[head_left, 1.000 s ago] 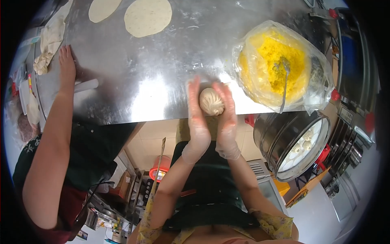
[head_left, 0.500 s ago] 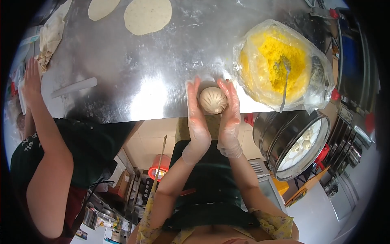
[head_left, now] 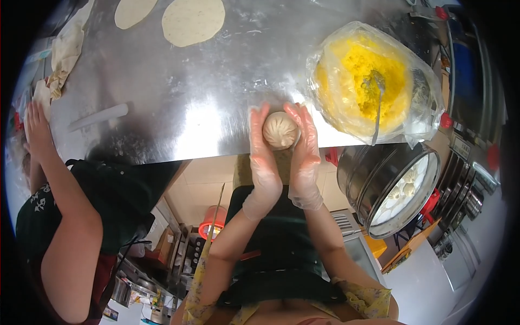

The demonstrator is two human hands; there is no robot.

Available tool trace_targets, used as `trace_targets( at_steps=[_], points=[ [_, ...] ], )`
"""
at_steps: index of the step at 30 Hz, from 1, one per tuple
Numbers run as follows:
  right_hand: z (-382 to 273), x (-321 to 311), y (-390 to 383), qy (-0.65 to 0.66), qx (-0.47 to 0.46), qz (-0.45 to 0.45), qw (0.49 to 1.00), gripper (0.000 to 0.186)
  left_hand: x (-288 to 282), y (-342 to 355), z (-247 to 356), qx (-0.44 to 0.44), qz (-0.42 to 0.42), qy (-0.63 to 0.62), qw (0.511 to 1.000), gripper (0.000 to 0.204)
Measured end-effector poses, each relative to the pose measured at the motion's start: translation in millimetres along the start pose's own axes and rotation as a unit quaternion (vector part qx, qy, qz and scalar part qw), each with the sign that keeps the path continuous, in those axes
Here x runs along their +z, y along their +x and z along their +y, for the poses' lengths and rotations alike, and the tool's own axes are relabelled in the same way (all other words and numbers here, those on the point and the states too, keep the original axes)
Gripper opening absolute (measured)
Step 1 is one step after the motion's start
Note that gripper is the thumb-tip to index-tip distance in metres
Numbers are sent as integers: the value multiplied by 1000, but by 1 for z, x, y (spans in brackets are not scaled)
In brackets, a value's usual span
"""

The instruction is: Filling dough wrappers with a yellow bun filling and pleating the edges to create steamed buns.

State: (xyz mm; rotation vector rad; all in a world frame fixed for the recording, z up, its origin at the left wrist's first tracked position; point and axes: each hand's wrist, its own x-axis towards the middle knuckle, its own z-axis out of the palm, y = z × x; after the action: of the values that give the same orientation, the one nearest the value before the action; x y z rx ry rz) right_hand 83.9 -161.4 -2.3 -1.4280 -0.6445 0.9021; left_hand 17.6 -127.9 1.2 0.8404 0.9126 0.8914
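A round dough bun (head_left: 280,130) with swirled pleats sits between my two gloved hands at the near edge of the steel table (head_left: 135,70). My left hand (head_left: 261,154) cups its left side, fingers extended upward in a clear plastic glove. My right hand (head_left: 304,154), gloved the same way, cups the right side. Just to the right lies a bowl lined with a clear bag, holding yellow filling (head_left: 363,70) with a metal spoon (head_left: 377,108) stuck in it.
Two flat dough rounds (head_left: 193,20) (head_left: 134,12) lie at the back. A white roller (head_left: 100,116) and cloths (head_left: 67,54) lie left, where another person's hand (head_left: 38,130) is. A steel steamer (head_left: 355,179) holding pleated buns (head_left: 403,189) stands below the table's right part.
The bun has turned between my hands, its pleats now facing differently, and sits slightly higher. The other person's hand has moved left and down toward the table's left edge.
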Motion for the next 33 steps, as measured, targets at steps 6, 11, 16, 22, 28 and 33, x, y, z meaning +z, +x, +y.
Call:
trace_targets(
  at_steps=[6, 11, 16, 22, 28, 33],
  points=[
    [4, 4, -3, -25, 25, -1, 999, 98, 3, -7, -8, -19, -9, -12, 1000, 101],
    [1, 7, -7, 0, 31, 23, 999, 96, 14, 0, 9, -10, -12, -14, 1000, 106],
    [-4, 4, 0, 12, 21, 47, 999, 95, 1, 3, 5, -9, -8, 6, 1000, 108],
    [1, -6, -4, 0, 12, 33, 999, 86, 22, -1, 30, -1, 19, 70, 997, 100],
    [-44, -42, -22, -172, 50, 81, 981, 36, -65, 42, -6, 183, 94, 238, 949, 55],
    [-84, -46, -6, -426, -129, 132, 886, 25, -64, 42, -9, 209, 74, 236, 946, 43]
  ],
)
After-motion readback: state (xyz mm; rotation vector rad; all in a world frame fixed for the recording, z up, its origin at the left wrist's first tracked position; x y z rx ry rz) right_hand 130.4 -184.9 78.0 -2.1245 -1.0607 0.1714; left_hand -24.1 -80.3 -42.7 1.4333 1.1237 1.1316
